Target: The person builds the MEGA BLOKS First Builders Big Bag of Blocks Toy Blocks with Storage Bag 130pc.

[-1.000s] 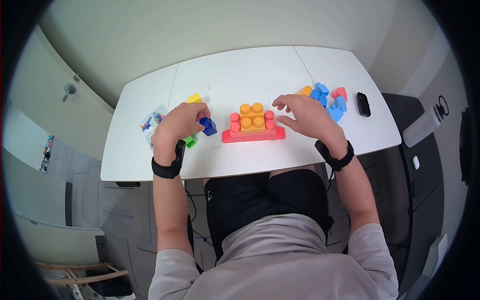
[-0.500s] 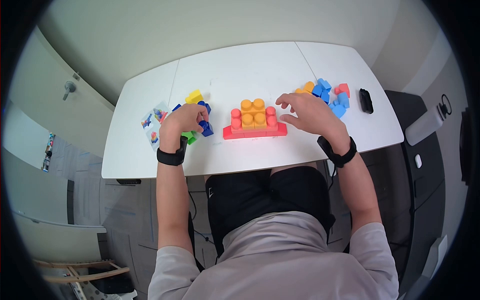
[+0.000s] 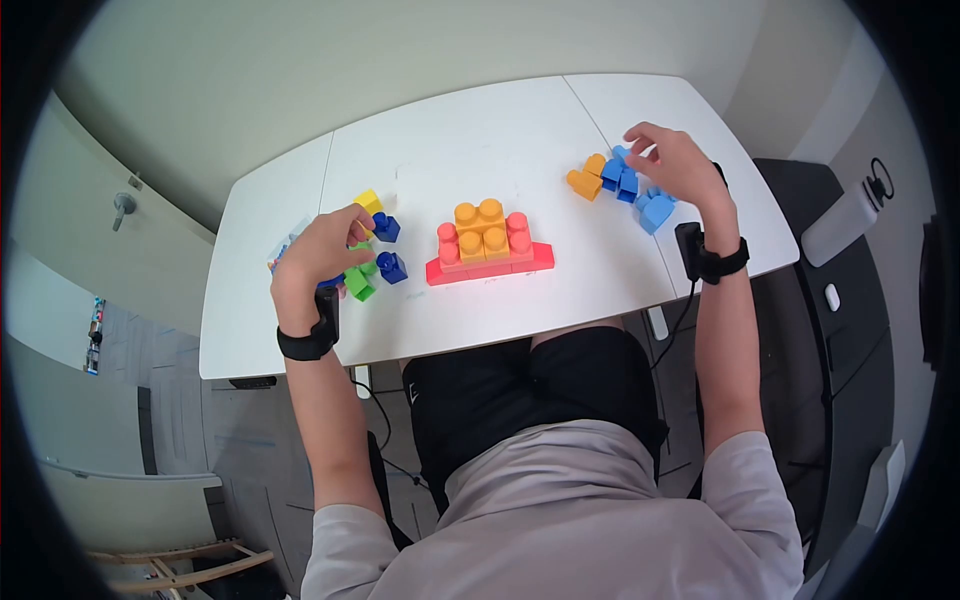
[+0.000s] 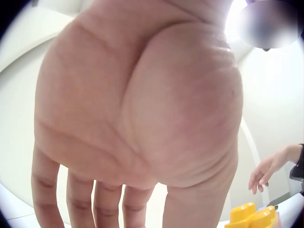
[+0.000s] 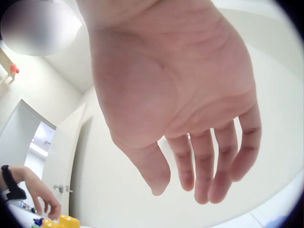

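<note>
My left hand (image 3: 325, 248) hovers over the left-hand group of toy building blocks, its fingers loosely bent with nothing between them. Beneath and beside it lie green blocks (image 3: 360, 284), a yellow block (image 3: 369, 202) and dark blue blocks (image 3: 392, 267). My right hand (image 3: 682, 168) hangs over the right-hand group, near light blue blocks (image 3: 655, 212) and mid-blue blocks (image 3: 627, 184); in the right wrist view its fingers (image 5: 204, 164) are relaxed and apart. Between the hands stands a stepped build of red blocks (image 3: 487, 270) with orange blocks (image 3: 484, 243) on top.
Loose orange blocks (image 3: 586, 180) lie left of the blue ones. A picture sheet (image 3: 284, 250) is partly hidden behind my left hand. The white table (image 3: 540, 320) ends just before my lap. A white bottle (image 3: 835, 232) stands on a dark surface at the right.
My left hand has left the dark blue block, which now stands free beside the green ones. The right hand has moved right and away from me, over the blue blocks. The head view has shifted slightly.
</note>
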Demonstrator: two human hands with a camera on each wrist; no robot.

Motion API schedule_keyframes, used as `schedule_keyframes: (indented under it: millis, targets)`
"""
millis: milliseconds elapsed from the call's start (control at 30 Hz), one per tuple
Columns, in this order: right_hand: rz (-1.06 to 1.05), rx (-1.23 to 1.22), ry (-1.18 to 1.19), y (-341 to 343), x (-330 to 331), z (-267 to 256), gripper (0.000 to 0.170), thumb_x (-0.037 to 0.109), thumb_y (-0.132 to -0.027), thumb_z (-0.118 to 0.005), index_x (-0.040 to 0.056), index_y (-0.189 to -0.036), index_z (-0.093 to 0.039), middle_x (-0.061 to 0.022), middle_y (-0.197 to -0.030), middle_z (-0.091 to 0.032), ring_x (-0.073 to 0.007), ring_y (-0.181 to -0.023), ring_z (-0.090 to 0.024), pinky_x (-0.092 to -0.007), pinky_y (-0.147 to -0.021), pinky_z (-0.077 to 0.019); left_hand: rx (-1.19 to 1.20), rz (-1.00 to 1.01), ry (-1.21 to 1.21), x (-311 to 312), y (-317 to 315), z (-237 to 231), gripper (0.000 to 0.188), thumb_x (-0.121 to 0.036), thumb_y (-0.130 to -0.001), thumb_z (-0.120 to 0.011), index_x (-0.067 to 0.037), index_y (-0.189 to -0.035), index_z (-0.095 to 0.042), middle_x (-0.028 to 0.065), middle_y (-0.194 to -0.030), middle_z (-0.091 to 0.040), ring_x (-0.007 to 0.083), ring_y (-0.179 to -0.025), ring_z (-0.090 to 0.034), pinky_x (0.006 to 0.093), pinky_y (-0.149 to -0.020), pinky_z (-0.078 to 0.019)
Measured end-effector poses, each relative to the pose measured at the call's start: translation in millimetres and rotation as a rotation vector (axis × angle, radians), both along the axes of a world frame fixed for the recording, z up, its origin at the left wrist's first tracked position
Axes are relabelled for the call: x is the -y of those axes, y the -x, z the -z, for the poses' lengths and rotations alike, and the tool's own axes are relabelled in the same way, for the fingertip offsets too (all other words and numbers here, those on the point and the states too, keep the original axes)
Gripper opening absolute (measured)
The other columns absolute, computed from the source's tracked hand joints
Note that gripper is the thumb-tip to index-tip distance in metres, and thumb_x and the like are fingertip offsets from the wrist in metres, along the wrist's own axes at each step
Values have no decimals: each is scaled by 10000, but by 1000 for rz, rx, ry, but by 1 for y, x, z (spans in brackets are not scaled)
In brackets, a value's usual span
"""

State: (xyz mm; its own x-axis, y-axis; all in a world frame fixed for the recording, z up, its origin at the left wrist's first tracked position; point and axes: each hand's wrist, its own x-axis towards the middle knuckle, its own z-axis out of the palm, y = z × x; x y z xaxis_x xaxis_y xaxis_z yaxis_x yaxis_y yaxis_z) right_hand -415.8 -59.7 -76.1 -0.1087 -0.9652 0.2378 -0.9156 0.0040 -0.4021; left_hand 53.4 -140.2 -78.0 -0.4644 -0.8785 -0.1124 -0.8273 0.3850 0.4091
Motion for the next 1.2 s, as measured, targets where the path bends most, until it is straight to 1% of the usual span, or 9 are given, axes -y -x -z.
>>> schedule_keyframes:
  millis: [133,233,367,600,700,800,867,1067,1200]
  targets:
    - [120,-7,-19,25,10,15,321,227,-914,-755,68,-1191,-718,-111,-1041,-779,-275,-910,-738,-380,-815,-585,0,-77,36,-10,0,-15,321,-58,-831,-801,-24,-1124,-676,107,-942,-723,235,-901,-702,356,-835,-566]
    - [68,-43,-56,28,15,24,318,221,-915,-756,67,-1189,-717,-109,-1041,-780,-274,-913,-738,-388,-805,-584,-70,-8,114,-11,-9,-21,277,-33,-851,-760,-23,-1115,-677,107,-931,-719,234,-889,-703,348,-820,-563]
    - [35,30,-88,15,12,22,323,216,-924,-753,54,-1200,-709,-116,-1069,-773,-267,-908,-730,-385,-806,-582,-145,-43,286,-11,-12,-26,240,23,-855,-701,-16,-1090,-674,104,-908,-708,232,-875,-699,348,-790,-555]
    - [2,15,-103,11,11,14,317,172,-944,-727,55,-1236,-694,-109,-1075,-761,-238,-911,-720,-359,-803,-579,-175,-112,299,5,-37,-17,217,28,-865,-695,-20,-1076,-679,97,-893,-699,219,-859,-687,345,-786,-555]
    - [20,24,-111,14,5,10,325,169,-944,-725,55,-1246,-689,-111,-1065,-762,-240,-911,-718,-358,-814,-573,-185,-103,307,10,-40,-12,252,63,-871,-690,-26,-1106,-669,70,-916,-698,186,-865,-678,338,-786,-558]
    - [55,14,-60,18,3,7,324,162,-948,-712,46,-1249,-684,-114,-1059,-764,-243,-926,-721,-357,-824,-571,-168,-189,239,10,-43,-12,260,70,-859,-700,-15,-1102,-665,69,-917,-699,186,-874,-673,336,-795,-558]
    - [25,31,-33,26,2,6,322,188,-937,-736,52,-1227,-698,-123,-1070,-772,-254,-936,-745,-372,-790,-586,-148,-133,258,13,-47,-9,271,64,-850,-711,-10,-1105,-661,69,-927,-699,184,-875,-668,333,-805,-557]
    - [50,94,-49,34,-1,1,326,191,-937,-732,50,-1229,-697,-113,-1053,-771,-239,-930,-745,-349,-766,-582,-106,-142,159,14,-45,-5,269,-10,-857,-733,-38,-1119,-675,84,-961,-720,212,-915,-697,350,-817,-570]
    - [87,75,-18,50,-8,-3,339,209,-934,-733,49,-1231,-698,-118,-1066,-772,-249,-930,-744,-358,-782,-579,-103,-76,170,16,-43,-3,274,-10,-857,-735,-39,-1123,-674,87,-968,-725,214,-924,-701,352,-826,-569]
